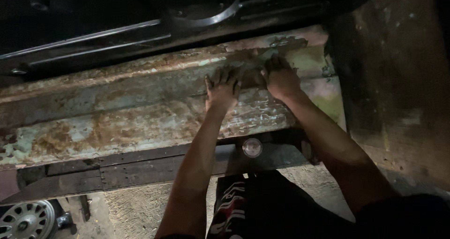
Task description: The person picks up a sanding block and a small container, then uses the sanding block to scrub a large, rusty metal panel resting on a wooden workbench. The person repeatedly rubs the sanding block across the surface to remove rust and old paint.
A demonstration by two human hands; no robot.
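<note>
Below the dark metal frame (154, 166), a small round glass lamp (252, 147) sits at its right part; a spoked alloy wheel (26, 220) lies lower left, on rough concrete floor (140, 206)

1. No packages, labels, signs or screens show in the head view.
</note>
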